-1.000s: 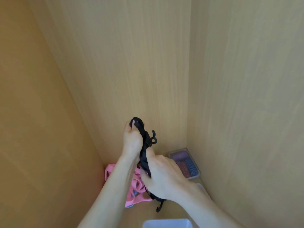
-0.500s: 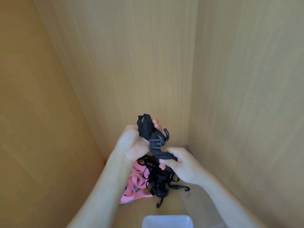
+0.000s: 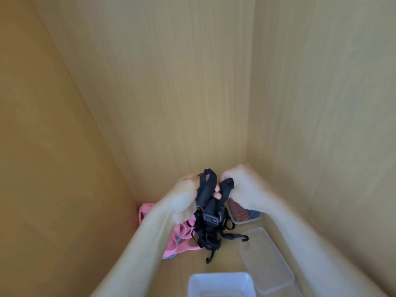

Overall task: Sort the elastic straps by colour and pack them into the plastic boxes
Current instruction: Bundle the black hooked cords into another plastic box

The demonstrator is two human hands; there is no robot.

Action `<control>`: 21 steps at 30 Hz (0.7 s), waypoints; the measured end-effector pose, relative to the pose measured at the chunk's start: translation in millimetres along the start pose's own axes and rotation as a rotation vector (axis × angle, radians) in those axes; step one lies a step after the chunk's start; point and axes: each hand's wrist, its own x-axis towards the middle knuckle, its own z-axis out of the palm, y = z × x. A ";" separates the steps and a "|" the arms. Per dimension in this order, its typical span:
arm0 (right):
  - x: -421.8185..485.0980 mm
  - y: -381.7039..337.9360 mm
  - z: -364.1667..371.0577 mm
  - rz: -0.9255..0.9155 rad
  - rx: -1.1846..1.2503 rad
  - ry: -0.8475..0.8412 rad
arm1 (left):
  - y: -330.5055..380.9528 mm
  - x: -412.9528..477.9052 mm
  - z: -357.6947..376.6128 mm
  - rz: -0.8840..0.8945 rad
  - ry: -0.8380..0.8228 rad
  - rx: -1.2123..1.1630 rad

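I see the left hand and right hand both clenched on the black straps between them. Pink straps lie under the left hand, and a filled box under the right.

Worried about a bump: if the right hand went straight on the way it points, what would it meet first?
Probably the left hand, just across the black straps that both hands grip; depth is unclear here.

black straps, pink straps, a white box, a clear lid, tan wood-grain walls.
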 end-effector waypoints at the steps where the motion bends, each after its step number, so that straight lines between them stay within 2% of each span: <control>1: 1.3 0.3 2.6 0.007 -0.039 0.025 | -1.7 -7.5 6.1 0.027 -0.019 -0.009; 4: -1.6 -1.9 9.4 0.105 -0.071 0.071 | -9.6 -20.2 18.5 0.090 -0.040 0.053; 10: -14.9 -15.0 15.0 0.119 -0.042 0.119 | -30.6 -30.0 28.9 0.249 0.100 0.176; 14: -24.9 -23.9 19.1 0.110 -0.002 0.154 | -33.7 -24.2 34.9 0.289 0.192 0.092; 21: -57.9 -34.6 26.9 -0.028 0.028 0.085 | -39.3 -15.8 39.8 0.207 0.279 -0.150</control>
